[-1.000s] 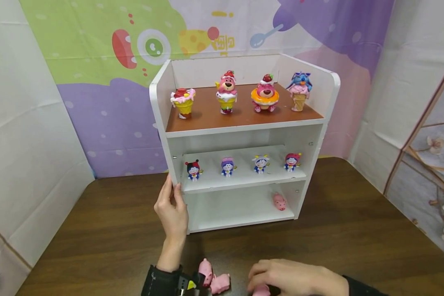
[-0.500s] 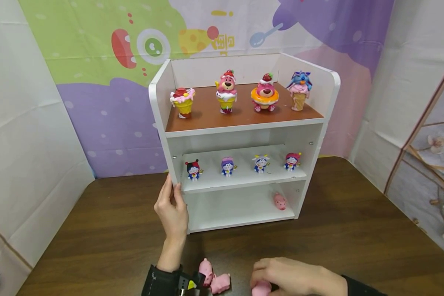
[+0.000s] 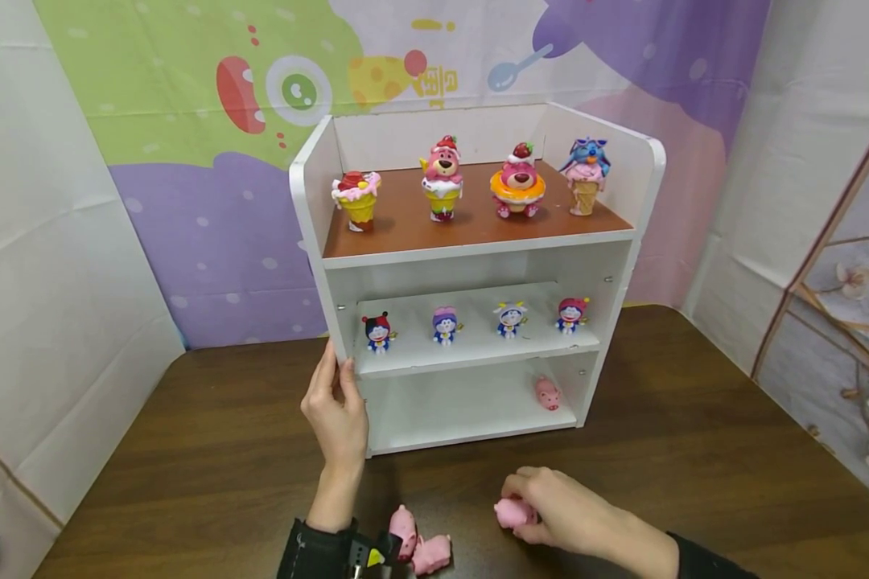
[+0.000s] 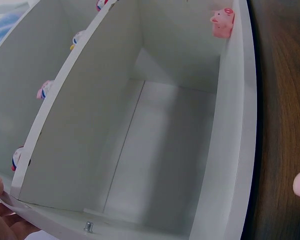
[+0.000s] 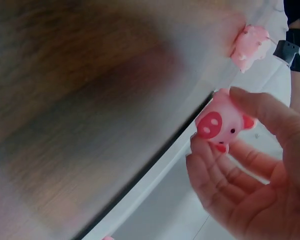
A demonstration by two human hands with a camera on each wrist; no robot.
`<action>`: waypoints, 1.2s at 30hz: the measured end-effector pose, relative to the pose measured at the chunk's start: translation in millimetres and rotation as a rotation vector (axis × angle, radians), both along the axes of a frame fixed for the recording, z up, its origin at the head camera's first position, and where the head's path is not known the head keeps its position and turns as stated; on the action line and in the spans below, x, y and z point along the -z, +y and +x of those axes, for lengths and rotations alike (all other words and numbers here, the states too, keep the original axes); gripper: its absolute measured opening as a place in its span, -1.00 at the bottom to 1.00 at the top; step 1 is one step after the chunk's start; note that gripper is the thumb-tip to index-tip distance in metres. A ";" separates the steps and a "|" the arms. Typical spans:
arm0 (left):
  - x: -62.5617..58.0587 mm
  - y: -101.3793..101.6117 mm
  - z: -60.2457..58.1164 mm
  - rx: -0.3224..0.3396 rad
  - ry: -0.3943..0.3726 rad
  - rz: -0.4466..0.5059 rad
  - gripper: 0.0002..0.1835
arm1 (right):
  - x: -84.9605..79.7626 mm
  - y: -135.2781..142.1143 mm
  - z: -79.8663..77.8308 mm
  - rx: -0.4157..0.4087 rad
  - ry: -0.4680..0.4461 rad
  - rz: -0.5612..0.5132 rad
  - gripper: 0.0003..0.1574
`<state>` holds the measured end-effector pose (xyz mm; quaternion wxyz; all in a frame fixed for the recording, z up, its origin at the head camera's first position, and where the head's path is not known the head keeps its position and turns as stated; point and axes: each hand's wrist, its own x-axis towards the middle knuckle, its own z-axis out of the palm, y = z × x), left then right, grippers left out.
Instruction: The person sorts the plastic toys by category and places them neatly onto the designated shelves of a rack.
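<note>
My left hand (image 3: 338, 406) grips the left side panel of a white three-tier shelf (image 3: 471, 249), thumb at its front edge. In the right wrist view, my right hand (image 5: 245, 185) pinches a pink toy pig (image 5: 222, 120) between thumb and fingers, its red snout and one dark eye showing. The head view has this right hand (image 3: 568, 515) in front of the shelf, over the table. Two more pink pigs (image 3: 430, 554) lie together by my left sleeve. Another pink pig (image 3: 547, 393) sits at the right end of the bottom shelf, facing forward.
On the brown top board stand several ice-cream and bear figurines (image 3: 443, 181). The middle board bears a row of small blue figurines (image 3: 445, 326). The brown wooden table (image 3: 210, 450) extends to both sides, with a printed cloth (image 3: 210, 217) behind.
My right hand has moved up and forward from the table's near edge toward the shelf, carrying the pink toy pig. My left hand stays on the side panel.
</note>
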<state>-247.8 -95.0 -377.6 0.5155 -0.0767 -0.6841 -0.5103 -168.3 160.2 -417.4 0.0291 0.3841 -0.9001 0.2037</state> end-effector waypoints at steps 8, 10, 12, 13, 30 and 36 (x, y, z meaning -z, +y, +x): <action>-1.3 -0.6 2.2 0.003 -0.018 -0.005 -0.64 | 3.0 1.8 -6.2 0.115 -0.013 -0.051 -0.71; -1.3 -0.6 2.4 0.007 -0.021 -0.003 -0.64 | 4.7 2.7 -7.3 0.125 -0.011 -0.042 -0.71; -1.0 -0.5 2.1 0.006 -0.022 -0.002 -0.64 | 6.6 3.6 -8.0 0.131 -0.009 -0.032 -0.71; -0.8 -0.4 1.9 0.006 -0.020 0.000 -0.64 | 7.4 4.0 -8.1 0.135 -0.014 -0.027 -0.71; -0.8 0.4 1.3 0.013 -0.021 0.000 -0.64 | -12.7 13.0 -10.5 -0.026 -0.078 0.159 -0.36; -1.0 0.3 2.2 0.009 -0.026 -0.002 -0.63 | -17.2 16.5 -16.9 -0.224 -0.080 0.244 -0.29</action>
